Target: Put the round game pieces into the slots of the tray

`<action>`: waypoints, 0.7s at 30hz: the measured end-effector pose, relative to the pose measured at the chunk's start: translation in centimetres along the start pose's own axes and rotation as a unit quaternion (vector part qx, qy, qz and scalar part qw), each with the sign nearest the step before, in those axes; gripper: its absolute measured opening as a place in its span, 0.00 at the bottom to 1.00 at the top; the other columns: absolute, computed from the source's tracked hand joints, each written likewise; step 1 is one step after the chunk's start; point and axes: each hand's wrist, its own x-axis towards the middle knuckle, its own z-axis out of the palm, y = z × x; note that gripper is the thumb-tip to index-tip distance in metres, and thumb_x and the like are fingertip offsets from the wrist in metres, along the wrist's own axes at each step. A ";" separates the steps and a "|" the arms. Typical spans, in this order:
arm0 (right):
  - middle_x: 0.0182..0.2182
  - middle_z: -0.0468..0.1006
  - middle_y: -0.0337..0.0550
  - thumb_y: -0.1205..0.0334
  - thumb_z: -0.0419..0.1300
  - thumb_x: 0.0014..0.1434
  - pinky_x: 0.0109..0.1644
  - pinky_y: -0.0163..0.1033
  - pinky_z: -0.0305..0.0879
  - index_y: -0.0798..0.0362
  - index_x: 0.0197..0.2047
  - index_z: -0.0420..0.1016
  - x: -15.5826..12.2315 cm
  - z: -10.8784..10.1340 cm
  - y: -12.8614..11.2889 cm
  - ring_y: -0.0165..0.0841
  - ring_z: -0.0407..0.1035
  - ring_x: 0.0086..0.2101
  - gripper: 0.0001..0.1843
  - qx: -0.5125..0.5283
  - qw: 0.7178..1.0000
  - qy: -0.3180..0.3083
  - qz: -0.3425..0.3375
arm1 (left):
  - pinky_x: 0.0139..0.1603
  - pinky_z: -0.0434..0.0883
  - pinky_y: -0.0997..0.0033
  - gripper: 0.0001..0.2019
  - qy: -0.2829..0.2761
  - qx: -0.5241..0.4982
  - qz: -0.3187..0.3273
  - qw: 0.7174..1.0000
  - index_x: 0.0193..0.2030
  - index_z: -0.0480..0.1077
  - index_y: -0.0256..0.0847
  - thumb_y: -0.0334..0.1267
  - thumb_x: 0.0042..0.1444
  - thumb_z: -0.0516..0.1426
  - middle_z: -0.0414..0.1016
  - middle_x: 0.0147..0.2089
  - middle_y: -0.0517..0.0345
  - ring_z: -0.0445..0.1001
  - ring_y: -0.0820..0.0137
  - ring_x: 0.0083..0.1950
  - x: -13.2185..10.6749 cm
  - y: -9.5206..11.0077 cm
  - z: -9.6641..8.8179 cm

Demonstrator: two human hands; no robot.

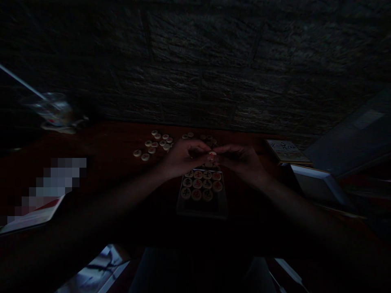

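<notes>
Above the far edge of an open box (pixel 201 211), my left hand (pixel 186 156) and my right hand (pixel 241 160) meet at their fingertips. Pinched between them is a round Chinese chess piece (pixel 212 155) with a red mark. Rows of pieces with red and black characters, such as a red one (pixel 197 194), lie face up in the box; its near right part shows bare floor. Loose pale pieces (pixel 154 144) are scattered on the table beyond my left hand. More pieces (pixel 209 140) lie behind my fingers, partly hidden.
A clear cup (pixel 53 108) with a straw stands at the far left. To the right are a flat printed box or book (pixel 287 150) and a shallow tray-like lid (pixel 319 187). A dark brick wall (pixel 195 69) rises behind the table (pixel 113 142).
</notes>
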 end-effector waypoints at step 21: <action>0.31 0.87 0.42 0.52 0.81 0.47 0.35 0.38 0.79 0.51 0.36 0.85 -0.1 0.4 -0.4 0.33 0.81 0.29 0.17 0.043 0.998 0.003 0.047 | 0.42 0.80 0.69 0.11 -0.038 -0.051 0.014 0.998 0.47 0.83 0.39 0.38 0.58 0.68 0.88 0.42 0.51 0.86 0.65 0.41 -0.3 0.1 -0.1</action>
